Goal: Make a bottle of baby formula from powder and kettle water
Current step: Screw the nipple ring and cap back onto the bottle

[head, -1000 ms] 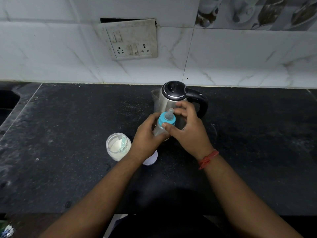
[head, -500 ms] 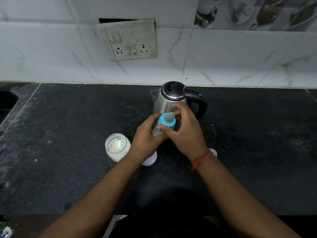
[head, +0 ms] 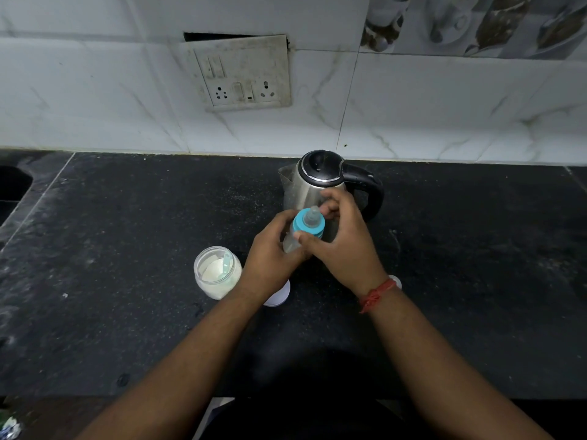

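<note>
Two bare hands meet over the black speckled stone surface (head: 127, 312). Left hand (head: 270, 252) wraps the body of the small clear baby bottle (head: 290, 242), holding it up just in front of the kettle; right hand (head: 343, 246) pinches its turquoise screw ring with clear teat (head: 308, 224). Just left stands the open glass jar of white powder (head: 217, 273) with a pale scoop inside. Farthest, the steel kettle with black lid and handle (head: 320, 182) stands closed. Judging by the grip, the ring is being turned; whether on or off is unclear. Next calls for a steady twist while the bottle stays upright.
</note>
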The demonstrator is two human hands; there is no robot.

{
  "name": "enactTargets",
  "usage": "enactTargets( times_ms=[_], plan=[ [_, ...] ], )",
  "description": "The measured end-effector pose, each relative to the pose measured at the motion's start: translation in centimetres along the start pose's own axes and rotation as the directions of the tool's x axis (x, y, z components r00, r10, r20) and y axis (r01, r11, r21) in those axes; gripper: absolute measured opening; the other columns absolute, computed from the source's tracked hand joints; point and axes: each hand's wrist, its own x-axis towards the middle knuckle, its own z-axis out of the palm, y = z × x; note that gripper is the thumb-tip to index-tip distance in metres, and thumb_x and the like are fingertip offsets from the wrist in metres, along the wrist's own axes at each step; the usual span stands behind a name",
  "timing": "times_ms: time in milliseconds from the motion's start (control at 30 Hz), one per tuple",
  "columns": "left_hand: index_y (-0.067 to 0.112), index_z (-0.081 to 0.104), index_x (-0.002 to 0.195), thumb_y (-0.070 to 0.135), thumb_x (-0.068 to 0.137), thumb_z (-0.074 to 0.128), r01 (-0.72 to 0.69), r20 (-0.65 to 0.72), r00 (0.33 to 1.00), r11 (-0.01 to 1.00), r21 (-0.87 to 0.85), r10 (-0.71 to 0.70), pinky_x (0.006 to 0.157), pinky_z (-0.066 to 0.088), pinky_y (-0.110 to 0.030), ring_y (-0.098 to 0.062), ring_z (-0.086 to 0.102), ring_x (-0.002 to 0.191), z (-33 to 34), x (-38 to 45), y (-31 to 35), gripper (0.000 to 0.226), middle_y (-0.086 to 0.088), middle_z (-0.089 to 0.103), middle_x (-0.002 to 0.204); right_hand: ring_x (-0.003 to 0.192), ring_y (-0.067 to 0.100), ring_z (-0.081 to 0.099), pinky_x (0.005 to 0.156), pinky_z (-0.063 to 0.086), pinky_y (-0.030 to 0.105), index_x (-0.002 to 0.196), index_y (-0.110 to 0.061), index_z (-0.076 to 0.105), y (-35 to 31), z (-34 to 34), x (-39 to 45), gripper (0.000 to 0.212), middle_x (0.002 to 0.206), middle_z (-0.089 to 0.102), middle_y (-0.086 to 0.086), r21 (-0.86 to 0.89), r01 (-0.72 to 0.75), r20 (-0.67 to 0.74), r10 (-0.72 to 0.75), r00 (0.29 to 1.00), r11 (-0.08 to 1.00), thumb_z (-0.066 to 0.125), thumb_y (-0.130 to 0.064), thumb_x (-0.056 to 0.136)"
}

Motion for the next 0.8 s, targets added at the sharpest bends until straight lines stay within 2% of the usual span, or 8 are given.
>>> enactTargets(
  times_ms=[100,233,333,433,533,633,733,800],
  plan=[
    [0.033,0.057,0.125,0.012,0.086,0.080,-0.002,-0.001,1.000,1.000,0.004,0.002,0.085,0.053,-0.015,0.003,0.066,0.106,0.2,0.0,0.0,0.050,0.017,0.069,0.113,0.115,0.015,0.052,0.102,0.047,0.031,0.134,-0.025,0.044,0.1,0.1,0.1,0.082,0.117,0.049,-0.003,-0.012,0.008,0.007,-0.008,1.000,1.000,0.092,-0.034,0.067],
    [0.031,0.058,0.128,0.016,0.084,0.083,0.002,-0.017,1.000,1.000,-0.023,-0.003,0.093,0.055,-0.024,-0.004,0.066,0.112,0.2,0.0,-0.5,0.054,0.013,0.070,0.120,0.137,0.008,0.047,0.121,0.033,0.038,0.141,-0.023,0.037,0.2,-1.4,0.1,0.077,0.141,0.055,-0.005,0.178,0.005,0.128,-0.028,0.991,0.984,0.079,-0.009,0.078],
    [0.029,0.058,0.129,0.017,0.082,0.085,0.003,-0.019,1.000,1.000,-0.025,-0.003,0.093,0.055,-0.026,-0.005,0.066,0.113,0.2,0.1,-0.6,0.056,0.013,0.070,0.120,0.130,0.012,0.056,0.117,0.038,0.047,0.139,-0.024,0.041,0.5,-1.6,0.3,0.072,0.126,0.066,-0.009,0.185,-0.017,0.142,-0.010,0.990,0.983,0.072,0.000,0.079],
    [0.033,0.058,0.126,0.017,0.083,0.082,0.002,-0.014,1.000,1.000,-0.025,-0.002,0.089,0.052,-0.016,0.001,0.065,0.110,0.3,0.0,-0.3,0.052,0.016,0.069,0.116,0.115,0.014,0.056,0.108,0.045,0.041,0.134,-0.030,0.045,0.4,-1.1,0.2,0.072,0.115,0.056,-0.007,0.064,0.009,0.107,-0.016,0.994,0.998,0.083,-0.015,0.074],
    [0.035,0.057,0.125,0.020,0.081,0.079,-0.003,-0.015,1.000,1.000,-0.026,0.003,0.090,0.052,-0.016,0.002,0.065,0.110,0.4,-0.2,-0.2,0.051,0.018,0.069,0.116,0.122,0.010,0.050,0.109,0.043,0.030,0.135,-0.038,0.041,0.2,-1.5,0.2,0.077,0.123,0.049,-0.009,0.032,0.043,0.138,-0.047,0.989,0.999,0.084,-0.023,0.073],
    [0.040,0.055,0.125,0.017,0.081,0.085,0.005,-0.004,1.000,1.000,-0.022,-0.005,0.095,0.054,-0.022,0.000,0.064,0.115,0.3,-0.3,-0.5,0.058,0.018,0.068,0.121,0.138,0.007,0.045,0.120,0.034,0.039,0.138,-0.039,0.035,0.4,-2.4,0.4,0.075,0.138,0.055,-0.010,0.099,0.031,0.200,-0.051,0.978,0.995,0.072,-0.009,0.081],
    [0.042,0.055,0.122,0.016,0.080,0.086,0.018,-0.009,1.000,0.999,-0.037,-0.018,0.092,0.053,-0.018,0.002,0.064,0.113,0.2,-0.4,-0.4,0.058,0.020,0.068,0.117,0.133,0.013,0.052,0.118,0.036,0.047,0.139,-0.040,0.038,0.6,-2.4,0.5,0.073,0.124,0.065,-0.014,0.082,0.018,0.198,-0.034,0.980,0.996,0.072,-0.011,0.081],
    [0.037,0.056,0.124,0.013,0.083,0.084,0.017,-0.006,1.000,0.999,-0.044,-0.017,0.090,0.052,-0.016,0.004,0.064,0.111,0.1,-0.4,-0.3,0.056,0.019,0.068,0.117,0.122,0.013,0.056,0.112,0.043,0.043,0.140,-0.032,0.042,0.7,-2.1,0.4,0.074,0.118,0.061,-0.008,0.046,0.015,0.179,-0.023,0.984,0.999,0.080,-0.020,0.078]
  ],
)
